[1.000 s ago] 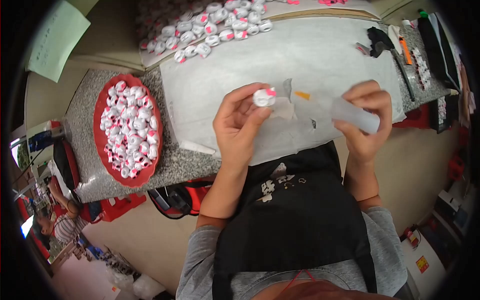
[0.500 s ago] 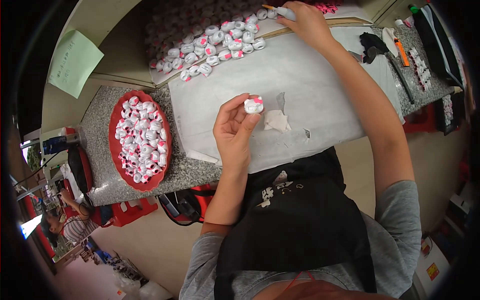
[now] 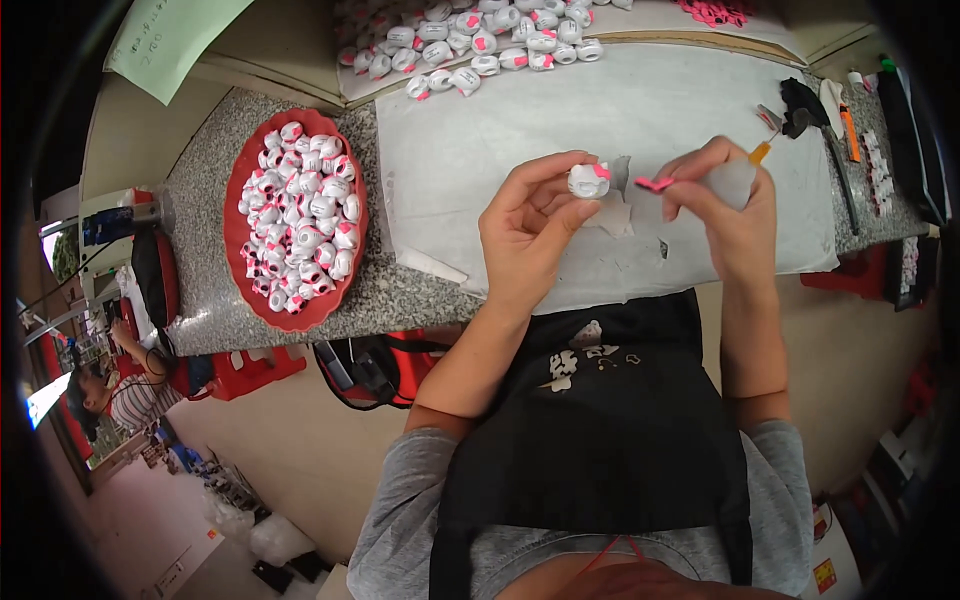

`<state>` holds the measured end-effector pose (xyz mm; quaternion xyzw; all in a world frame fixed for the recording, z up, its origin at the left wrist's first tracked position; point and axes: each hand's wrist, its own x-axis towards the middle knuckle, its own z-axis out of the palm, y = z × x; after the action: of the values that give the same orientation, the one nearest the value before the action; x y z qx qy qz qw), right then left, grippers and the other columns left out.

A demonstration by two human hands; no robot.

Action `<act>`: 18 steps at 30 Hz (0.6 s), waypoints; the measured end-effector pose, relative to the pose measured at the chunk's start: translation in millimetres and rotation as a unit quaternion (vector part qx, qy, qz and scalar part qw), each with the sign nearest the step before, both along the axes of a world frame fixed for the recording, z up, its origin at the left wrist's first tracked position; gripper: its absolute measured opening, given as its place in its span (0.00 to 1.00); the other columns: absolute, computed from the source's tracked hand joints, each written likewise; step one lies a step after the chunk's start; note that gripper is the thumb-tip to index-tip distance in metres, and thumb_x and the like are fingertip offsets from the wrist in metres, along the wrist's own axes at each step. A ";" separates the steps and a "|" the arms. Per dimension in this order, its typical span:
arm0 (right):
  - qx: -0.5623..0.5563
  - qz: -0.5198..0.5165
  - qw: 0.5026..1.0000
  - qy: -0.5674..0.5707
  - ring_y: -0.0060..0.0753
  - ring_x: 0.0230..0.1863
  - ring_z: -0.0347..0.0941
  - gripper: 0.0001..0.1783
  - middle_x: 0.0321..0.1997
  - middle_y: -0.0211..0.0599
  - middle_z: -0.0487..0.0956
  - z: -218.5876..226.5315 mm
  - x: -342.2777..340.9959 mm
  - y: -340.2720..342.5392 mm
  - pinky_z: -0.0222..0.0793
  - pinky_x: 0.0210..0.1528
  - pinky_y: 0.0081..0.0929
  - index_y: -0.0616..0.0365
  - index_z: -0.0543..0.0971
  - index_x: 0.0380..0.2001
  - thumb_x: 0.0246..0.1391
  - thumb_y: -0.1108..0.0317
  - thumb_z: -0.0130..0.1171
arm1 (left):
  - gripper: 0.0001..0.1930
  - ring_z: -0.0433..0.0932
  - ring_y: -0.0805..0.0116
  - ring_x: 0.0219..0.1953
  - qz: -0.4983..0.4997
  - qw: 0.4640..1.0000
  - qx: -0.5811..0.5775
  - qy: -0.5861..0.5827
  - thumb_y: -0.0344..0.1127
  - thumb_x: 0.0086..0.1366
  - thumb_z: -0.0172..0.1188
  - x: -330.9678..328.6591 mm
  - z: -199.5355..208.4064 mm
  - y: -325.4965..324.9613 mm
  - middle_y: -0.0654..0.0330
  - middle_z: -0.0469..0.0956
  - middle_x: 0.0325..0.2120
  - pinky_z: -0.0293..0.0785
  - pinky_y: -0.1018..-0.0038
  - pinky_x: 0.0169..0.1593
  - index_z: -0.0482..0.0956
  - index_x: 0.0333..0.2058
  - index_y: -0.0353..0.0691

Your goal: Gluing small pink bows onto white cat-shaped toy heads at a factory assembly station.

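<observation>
Beside left hand [image 3: 525, 225] — red tray [image 3: 240, 200]

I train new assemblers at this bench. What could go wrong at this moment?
The left hand pinches the small white piece only at the fingertips; it might slip. The right hand holds both a tiny pink part and a glue bottle, so the part could drop, or glue smear the paper sheet.

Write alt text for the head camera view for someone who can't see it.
A person's left hand holds a small white figurine with a pink bow while the right hand holds a small pink bow piece and a translucent squeeze bottle with an orange tip over a white sheet. A red oval tray of similar figurines sits to the left.
</observation>
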<state>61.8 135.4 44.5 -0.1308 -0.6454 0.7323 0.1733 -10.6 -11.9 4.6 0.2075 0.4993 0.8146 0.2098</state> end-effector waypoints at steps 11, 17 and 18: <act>-0.171 0.028 0.985 0.000 0.21 0.20 0.60 0.04 0.25 0.35 0.64 -18.4 2.0 -23.0 0.56 0.18 0.16 0.64 0.68 0.19 0.35 0.80 0.53 | 0.16 0.69 0.69 0.37 0.045 0.989 -0.049 0.131 0.17 0.45 0.52 4.7 -4.1 5.1 0.54 0.68 0.35 0.70 0.77 0.39 0.69 0.36 0.32; -0.179 0.017 0.984 -0.006 0.20 0.20 0.60 0.05 0.25 0.34 0.64 -23.4 0.9 -22.3 0.55 0.18 0.15 0.63 0.68 0.20 0.37 0.79 0.54 | 0.14 0.69 0.67 0.38 0.024 0.978 -0.077 0.193 0.17 0.47 0.51 3.6 -4.1 4.6 0.50 0.67 0.37 0.68 0.78 0.38 0.66 0.36 0.29; -0.183 0.016 0.983 -0.005 0.20 0.20 0.60 0.05 0.26 0.34 0.64 -24.0 0.9 -22.4 0.55 0.18 0.15 0.63 0.68 0.20 0.37 0.78 0.54 | 0.15 0.69 0.67 0.38 0.018 0.978 -0.074 0.193 0.17 0.47 0.51 3.5 -4.0 4.2 0.50 0.67 0.37 0.68 0.79 0.38 0.66 0.36 0.29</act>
<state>62.7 113.0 20.5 -0.1532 -0.5034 0.8402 0.1315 -7.0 -7.7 0.7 0.3357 0.5932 0.7235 0.1092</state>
